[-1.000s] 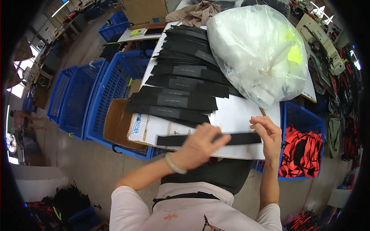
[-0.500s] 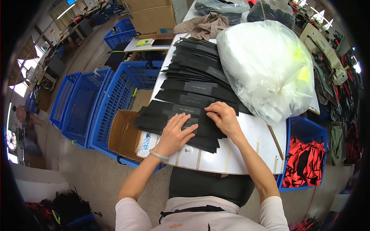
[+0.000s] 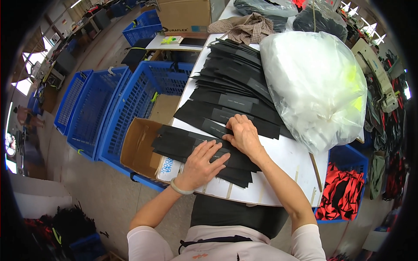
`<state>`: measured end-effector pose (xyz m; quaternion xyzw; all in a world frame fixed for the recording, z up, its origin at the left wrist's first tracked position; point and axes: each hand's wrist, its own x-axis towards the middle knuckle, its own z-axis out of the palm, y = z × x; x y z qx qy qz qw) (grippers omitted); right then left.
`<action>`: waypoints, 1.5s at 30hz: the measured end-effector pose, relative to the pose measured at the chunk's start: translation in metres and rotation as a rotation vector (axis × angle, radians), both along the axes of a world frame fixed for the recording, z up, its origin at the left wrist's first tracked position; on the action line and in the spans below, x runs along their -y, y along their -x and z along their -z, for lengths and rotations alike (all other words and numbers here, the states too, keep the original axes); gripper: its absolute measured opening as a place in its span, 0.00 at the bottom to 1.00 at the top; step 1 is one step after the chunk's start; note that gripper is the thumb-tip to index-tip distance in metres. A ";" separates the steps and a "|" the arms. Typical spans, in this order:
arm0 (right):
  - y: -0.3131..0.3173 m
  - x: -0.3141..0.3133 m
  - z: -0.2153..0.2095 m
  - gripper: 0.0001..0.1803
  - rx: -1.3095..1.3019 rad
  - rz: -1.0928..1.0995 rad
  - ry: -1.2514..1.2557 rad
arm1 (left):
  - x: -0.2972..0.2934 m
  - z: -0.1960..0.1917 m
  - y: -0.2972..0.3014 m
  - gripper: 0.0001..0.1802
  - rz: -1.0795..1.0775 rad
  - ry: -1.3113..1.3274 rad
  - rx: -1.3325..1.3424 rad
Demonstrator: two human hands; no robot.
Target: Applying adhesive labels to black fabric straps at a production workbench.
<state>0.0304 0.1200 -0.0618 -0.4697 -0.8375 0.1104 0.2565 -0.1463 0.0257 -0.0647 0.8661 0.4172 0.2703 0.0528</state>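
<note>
My left hand lies with its fingers stretched over a near stack of black fabric pieces, pressing it on the white table. Just beyond it, my right hand pinches the near edge of a black fabric piece that carries a dark grey printed label. Its thumb and fingertips are together, and the far end of that piece lies toward the left. More black pieces with similar labels overlap in a fanned row running to the far side of the table.
A large clear bag of white material sits at the right of the row. Blue baskets stand left, with an open cardboard box beside the table. Red and black pieces fill a blue basket at right. Checked cloth lies far back.
My right hand has shifted slightly left, drawing a labelled black piece apart from the row, toward the near stack. My left hand stays on the stack. The whole view has tilted a little.
</note>
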 end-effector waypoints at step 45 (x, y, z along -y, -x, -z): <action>-0.080 0.087 -0.089 0.06 -0.989 0.013 0.664 | -0.005 -0.070 -0.091 0.20 0.315 0.935 1.736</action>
